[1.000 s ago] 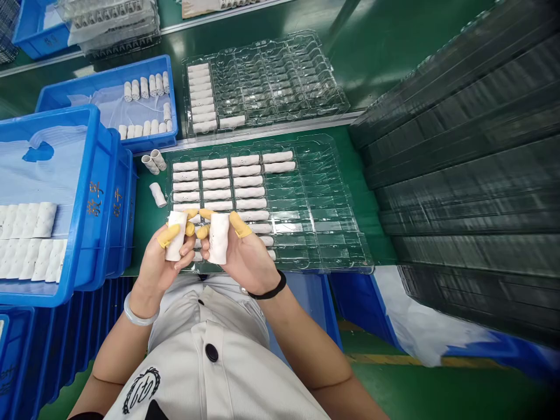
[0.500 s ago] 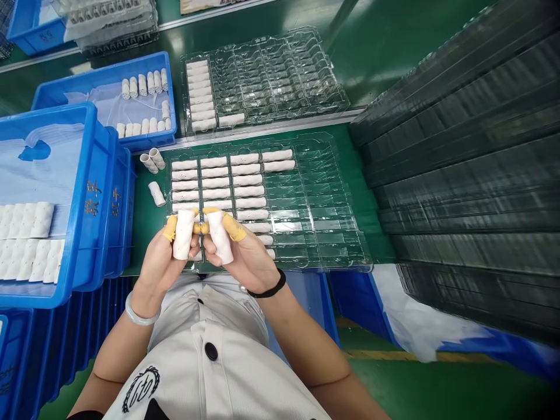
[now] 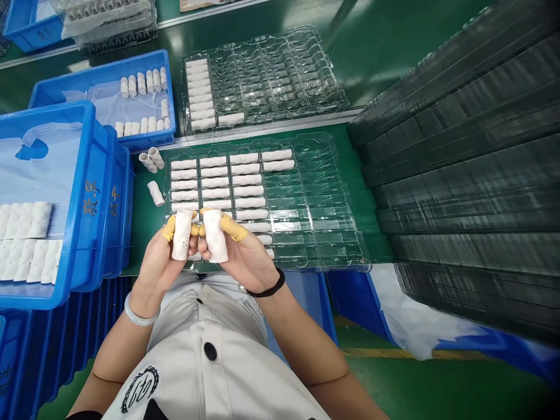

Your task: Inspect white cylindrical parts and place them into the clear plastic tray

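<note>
My left hand (image 3: 160, 265) grips a white ribbed tube (image 3: 181, 235) upright, fingers closed round it, yellow finger cots on the tips. My right hand (image 3: 245, 256) holds a second white tube (image 3: 215, 235) the same way, close beside the first. Both hands hover over the near edge of a clear plastic tray (image 3: 315, 233) on the green table. The tray's left columns hold several white tubes lying flat (image 3: 231, 181); its right part has bare slots.
A big blue bin (image 3: 94, 192) at left holds rows of white tubes. Loose tubes (image 3: 153, 175) lie between bin and tray. A second clear tray (image 3: 262, 76) and a smaller blue bin (image 3: 144, 93) sit farther back. Stacked dark trays (image 3: 459, 146) fill the right.
Both hands turned their tubes a little and brought them closer together, nearly side by side. The view shifted slightly.
</note>
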`<state>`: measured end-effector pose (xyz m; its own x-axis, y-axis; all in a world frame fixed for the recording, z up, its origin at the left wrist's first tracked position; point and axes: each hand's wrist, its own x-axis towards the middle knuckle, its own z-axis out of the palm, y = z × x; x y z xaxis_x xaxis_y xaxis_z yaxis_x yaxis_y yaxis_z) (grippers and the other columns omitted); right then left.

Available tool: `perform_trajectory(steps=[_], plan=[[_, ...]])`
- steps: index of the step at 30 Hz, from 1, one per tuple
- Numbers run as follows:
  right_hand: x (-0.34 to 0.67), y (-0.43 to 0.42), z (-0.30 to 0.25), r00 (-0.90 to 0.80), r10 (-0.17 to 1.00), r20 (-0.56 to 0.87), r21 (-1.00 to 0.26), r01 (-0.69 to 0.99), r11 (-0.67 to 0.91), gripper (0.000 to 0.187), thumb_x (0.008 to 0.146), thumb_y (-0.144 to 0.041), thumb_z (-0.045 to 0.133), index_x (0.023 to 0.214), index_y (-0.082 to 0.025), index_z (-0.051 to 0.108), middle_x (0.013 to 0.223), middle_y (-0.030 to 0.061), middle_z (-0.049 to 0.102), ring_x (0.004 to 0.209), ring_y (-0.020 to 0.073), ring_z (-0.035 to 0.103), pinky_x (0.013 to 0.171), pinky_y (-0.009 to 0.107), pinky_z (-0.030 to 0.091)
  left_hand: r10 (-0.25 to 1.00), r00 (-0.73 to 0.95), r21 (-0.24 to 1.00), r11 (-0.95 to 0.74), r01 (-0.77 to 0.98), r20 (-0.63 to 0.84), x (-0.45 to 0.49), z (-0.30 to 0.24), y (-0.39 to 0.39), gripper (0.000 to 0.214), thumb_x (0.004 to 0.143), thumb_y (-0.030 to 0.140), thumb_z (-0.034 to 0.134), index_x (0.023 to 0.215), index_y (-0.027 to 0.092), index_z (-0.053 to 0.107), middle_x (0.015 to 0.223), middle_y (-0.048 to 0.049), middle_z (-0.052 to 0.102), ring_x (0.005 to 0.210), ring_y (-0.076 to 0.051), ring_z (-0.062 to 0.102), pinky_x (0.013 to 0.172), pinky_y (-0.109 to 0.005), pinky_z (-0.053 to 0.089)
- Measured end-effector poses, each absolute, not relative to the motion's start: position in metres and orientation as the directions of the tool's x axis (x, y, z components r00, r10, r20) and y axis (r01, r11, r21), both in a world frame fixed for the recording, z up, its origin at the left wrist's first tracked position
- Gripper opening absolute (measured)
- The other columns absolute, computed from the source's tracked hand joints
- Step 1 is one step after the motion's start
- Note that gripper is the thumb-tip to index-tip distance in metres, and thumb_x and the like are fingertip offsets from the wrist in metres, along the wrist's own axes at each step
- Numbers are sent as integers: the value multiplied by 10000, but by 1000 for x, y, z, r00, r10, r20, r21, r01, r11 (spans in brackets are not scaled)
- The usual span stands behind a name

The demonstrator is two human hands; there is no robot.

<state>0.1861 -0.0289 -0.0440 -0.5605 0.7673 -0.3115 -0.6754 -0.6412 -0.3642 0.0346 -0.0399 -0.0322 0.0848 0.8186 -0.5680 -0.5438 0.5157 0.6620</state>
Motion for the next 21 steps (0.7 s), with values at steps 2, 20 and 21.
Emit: perform_trajectory(steps=[2,20,21], plan=[[186,-29,-45,-541,780,-313,-377,-683,-625,253,896,-339,678,1076,-170,619,775,32,687,655,143,635,593,240,512,817,96,646,517,-562,-569,34,-32,-39,449,1006,457,444,836,102,659,576,-29,514,511,-112,471,526,-223,450],[187,-34,-50,-470,825,-314,-444,-696,-565,481,769,-306,813,1173,-229,564,781,-15,662,690,124,608,636,246,513,789,150,567,545,-618,-596,38,-30,-35,480,1027,436,398,950,70,699,653,-67,589,510,-99,516,439,-176,425],[187,-34,-49,-468,827,-313,-456,-689,-563,495,760,-308,823,1172,-230,558,750,-25,651,664,118,600,623,241,506,794,145,572,538,-619,-591,38,-30,-35,477,1028,428,395,935,71,698,647,-62,586,506,-99,514,443,-181,430]])
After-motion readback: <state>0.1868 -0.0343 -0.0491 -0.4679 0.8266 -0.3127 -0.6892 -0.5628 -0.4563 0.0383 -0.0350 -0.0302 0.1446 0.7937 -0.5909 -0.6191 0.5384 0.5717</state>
